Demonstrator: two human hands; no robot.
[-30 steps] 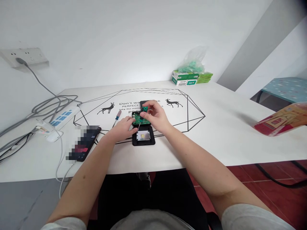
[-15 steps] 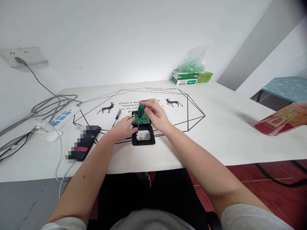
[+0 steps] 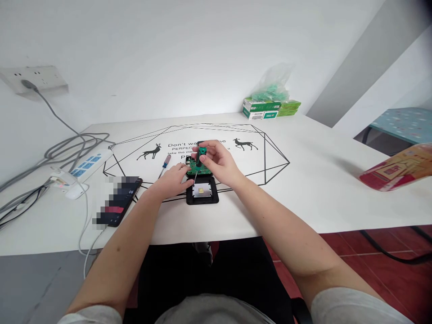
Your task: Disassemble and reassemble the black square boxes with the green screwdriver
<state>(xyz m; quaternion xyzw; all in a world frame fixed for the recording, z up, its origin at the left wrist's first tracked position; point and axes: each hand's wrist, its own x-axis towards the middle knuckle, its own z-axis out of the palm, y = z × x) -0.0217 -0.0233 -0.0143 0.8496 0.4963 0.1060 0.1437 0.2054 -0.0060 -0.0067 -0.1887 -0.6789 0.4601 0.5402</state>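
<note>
Gripping a green-handled screwdriver between fingers and thumb, the right hand holds it nearly upright, handle tilted slightly away and to the right, its thin shaft running down and toward the person. The tip meets the near edge of a green circuit board, just where the board borders a black case with a pale metal plate inside. The left hand lies flat on the bench, fingers curled loosely against the board's left side and pinning it; it holds nothing else. Both hands are touching the board, the right one from above through the tool, the left one from the side. The tool's long axis stands close to vertical, so the tip sits below and a little nearer than the right hand's fingers.

Left of the left hand lie a second screwdriver with a red and blue handle, a phone and, farther out, a power strip. Well beyond the hands stand green boxes.
</note>
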